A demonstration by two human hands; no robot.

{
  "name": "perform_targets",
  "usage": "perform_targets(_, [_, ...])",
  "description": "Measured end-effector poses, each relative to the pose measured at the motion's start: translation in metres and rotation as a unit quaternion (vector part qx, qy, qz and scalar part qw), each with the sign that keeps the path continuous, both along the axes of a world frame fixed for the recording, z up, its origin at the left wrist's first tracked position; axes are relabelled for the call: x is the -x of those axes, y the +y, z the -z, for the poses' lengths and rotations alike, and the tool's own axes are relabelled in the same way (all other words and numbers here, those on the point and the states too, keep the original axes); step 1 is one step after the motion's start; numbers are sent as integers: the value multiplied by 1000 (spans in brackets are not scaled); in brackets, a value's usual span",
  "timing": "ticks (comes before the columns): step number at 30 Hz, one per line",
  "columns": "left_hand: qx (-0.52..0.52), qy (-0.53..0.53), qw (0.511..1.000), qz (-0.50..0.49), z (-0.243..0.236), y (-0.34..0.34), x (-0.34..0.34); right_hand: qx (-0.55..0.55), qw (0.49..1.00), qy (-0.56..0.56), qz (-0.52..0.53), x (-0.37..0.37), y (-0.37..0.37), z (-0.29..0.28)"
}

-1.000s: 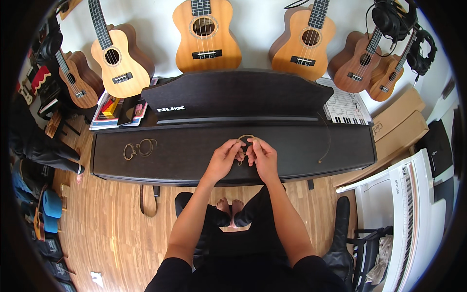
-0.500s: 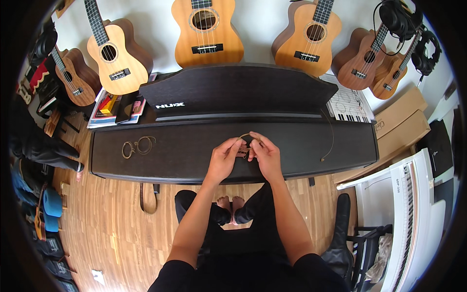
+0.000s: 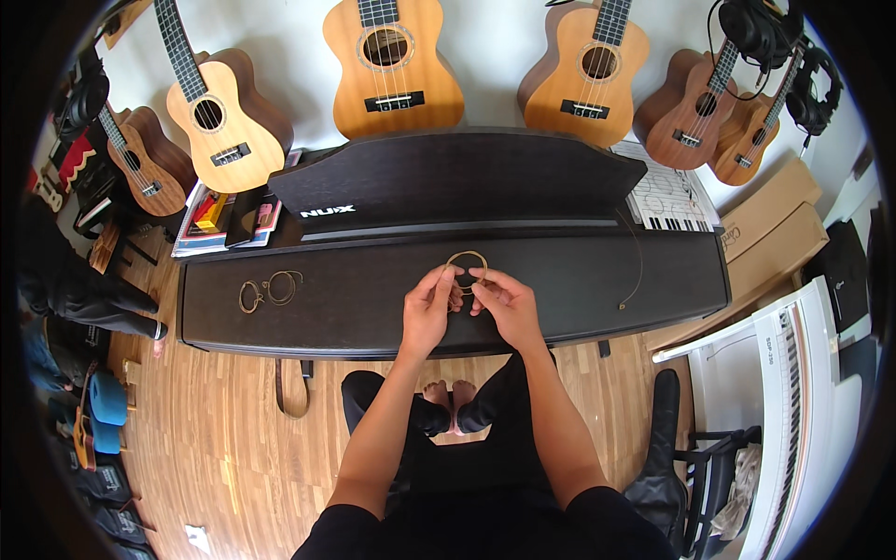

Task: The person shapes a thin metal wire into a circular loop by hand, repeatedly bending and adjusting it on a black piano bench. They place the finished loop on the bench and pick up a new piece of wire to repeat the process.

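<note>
A thin bronze string wound into a small coil (image 3: 466,265) is pinched between my left hand (image 3: 428,308) and my right hand (image 3: 502,303), just above the closed lid of a black digital piano (image 3: 355,313). Both hands grip the coil's lower part with thumb and fingers, and its loop stands up past my fingertips. Two more coiled strings (image 3: 271,289) lie on the lid to the left, well away from my hands. One loose string (image 3: 635,271) trails over the lid on the right.
Several ukuleles (image 3: 392,65) hang on the white wall behind the piano. Books (image 3: 219,219) and sheet music (image 3: 667,201) rest on the piano top. A white keyboard (image 3: 793,392), cardboard boxes (image 3: 770,224) and a chair (image 3: 691,457) stand to the right; wooden floor (image 3: 224,448) below.
My hands stay together on the coil, shifting only slightly as the fingers work it; the coil's loop now shows more clearly above my fingertips.
</note>
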State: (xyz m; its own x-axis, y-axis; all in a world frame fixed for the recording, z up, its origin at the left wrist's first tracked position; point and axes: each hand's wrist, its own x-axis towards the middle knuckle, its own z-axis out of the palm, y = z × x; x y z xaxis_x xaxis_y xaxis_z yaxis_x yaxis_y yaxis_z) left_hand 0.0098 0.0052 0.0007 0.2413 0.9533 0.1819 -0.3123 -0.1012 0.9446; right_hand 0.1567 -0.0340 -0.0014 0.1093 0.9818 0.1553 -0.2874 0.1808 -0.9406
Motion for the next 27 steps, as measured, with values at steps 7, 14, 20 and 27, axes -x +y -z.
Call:
perform_targets(7, [31,17,999,6,-3,1,2,-12,1000,18,4,1,3,2])
perform_targets(14, [46,13,999,25,-1,2,0,10,996,87,33,0,5,6])
perform_targets(20, [26,32,999,25,-1,2,-2,14,993,118,3,-6,6,9])
perform_targets(27, [42,44,994,92,-4,11,3,19,990,138,-12,-7,5,1])
